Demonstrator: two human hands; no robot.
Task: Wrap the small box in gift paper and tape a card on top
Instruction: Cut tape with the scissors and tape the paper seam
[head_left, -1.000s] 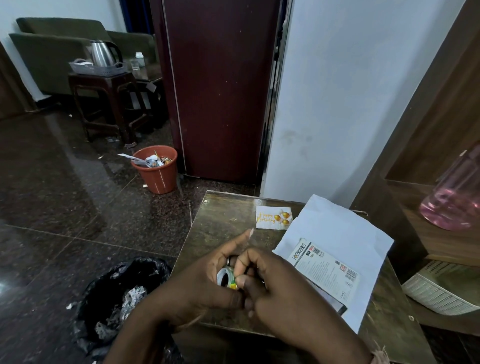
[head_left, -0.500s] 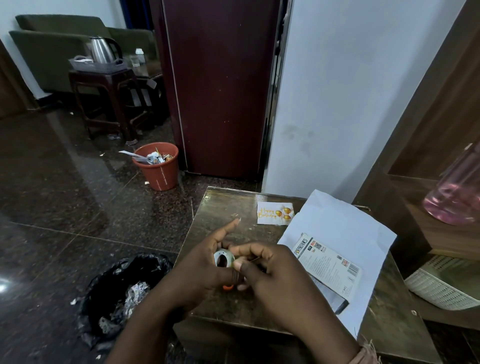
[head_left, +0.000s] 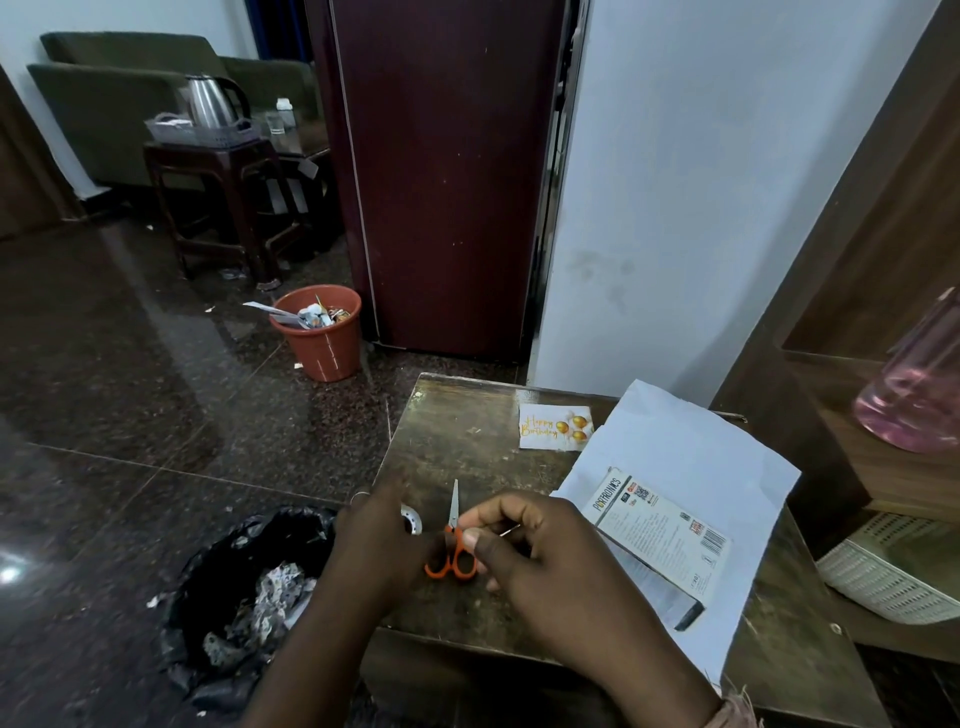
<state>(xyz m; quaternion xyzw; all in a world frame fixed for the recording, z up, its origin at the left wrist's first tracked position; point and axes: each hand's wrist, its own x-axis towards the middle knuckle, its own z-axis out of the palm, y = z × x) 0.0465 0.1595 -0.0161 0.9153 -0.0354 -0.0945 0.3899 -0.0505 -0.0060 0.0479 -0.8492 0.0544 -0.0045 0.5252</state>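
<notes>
Box (head_left: 662, 540) label "PORTRONICS"; card (head_left: 555, 427) "Happy Birthday".

Dim room, floor (head_left: 130, 322) glare, edges bowed

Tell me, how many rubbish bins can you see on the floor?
2. An orange bucket full of scraps stands by the dark red door. A black-bagged bin sits at the table's near-left corner. Others could be out of frame.
</notes>
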